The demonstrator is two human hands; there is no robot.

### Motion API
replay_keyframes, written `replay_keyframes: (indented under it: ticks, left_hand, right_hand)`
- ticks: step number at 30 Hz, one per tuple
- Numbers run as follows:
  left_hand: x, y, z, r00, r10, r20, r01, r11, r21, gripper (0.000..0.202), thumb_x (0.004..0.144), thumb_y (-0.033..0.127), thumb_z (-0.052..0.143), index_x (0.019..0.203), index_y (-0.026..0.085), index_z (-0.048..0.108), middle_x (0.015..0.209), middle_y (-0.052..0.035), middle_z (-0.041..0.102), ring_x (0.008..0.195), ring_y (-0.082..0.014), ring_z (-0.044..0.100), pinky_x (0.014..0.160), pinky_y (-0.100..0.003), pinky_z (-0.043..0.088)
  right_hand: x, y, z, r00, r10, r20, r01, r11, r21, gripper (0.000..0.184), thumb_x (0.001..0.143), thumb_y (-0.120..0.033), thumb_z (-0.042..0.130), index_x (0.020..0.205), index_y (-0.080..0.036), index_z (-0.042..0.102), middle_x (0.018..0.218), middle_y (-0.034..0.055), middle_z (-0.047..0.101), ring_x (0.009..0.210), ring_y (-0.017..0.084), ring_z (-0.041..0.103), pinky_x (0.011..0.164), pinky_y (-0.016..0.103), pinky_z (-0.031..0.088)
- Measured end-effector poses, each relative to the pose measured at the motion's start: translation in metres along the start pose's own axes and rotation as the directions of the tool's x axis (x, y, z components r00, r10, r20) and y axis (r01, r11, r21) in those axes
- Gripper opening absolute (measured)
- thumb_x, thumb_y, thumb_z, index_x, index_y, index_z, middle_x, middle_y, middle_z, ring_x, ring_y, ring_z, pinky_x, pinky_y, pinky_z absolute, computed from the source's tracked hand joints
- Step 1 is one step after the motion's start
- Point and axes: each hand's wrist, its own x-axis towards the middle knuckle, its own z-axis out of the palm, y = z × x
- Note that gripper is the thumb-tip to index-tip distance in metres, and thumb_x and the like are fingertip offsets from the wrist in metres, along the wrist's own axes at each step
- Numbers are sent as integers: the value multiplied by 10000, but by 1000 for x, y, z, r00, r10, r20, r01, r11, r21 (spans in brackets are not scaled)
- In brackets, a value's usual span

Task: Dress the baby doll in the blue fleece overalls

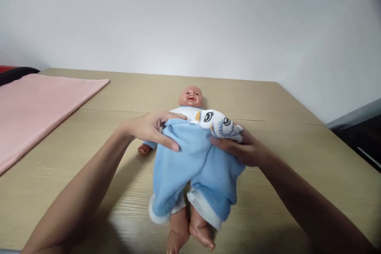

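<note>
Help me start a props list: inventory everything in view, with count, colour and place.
Doll: one, tan, on table
Top: one, white and blue, on doll
Garment: one, blue and white, around doll's legs
Face motif: one, white, garment's upper edge
Cloth: one, pink, table's left
Table: one, light wood, under doll
Wall: one or more, whitish, behind
Items: count unclear, black and red, left edge
Object: count unclear, black, right edge
Forearms: two, bare, lower corners
Left hand: one, gripping garment's left
Right hand: one, gripping near motif

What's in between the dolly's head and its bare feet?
From the head camera: a white top, then the fluffy blue garment that the left hand and right hand hold.
</note>
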Motion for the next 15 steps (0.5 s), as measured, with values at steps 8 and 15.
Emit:
replay_keyframes:
  ticks: [8,15]
  left_hand:
    - [6,-20,21,967,-78,-242,34,983,-181,613,990,725,762,1379,252,782,1367,-89,824,1287,-300,770,1168,-389,602]
    - [7,-9,17,990,-132,-40,127,987,-103,433,892,593,916,1022,188,838,918,-51,823,863,-226,778,795,-288,662]
  right_hand:
    - [0,39,-10,939,243,246,-223,969,-105,872,679,-616,1037,1410,-247,736,1313,71,787,1305,343,698,1180,478,570]
    - [3,22,-27,885,193,423,-185,981,-59,367,906,-517,911,1055,-189,839,1004,30,829,960,242,777,955,353,665]
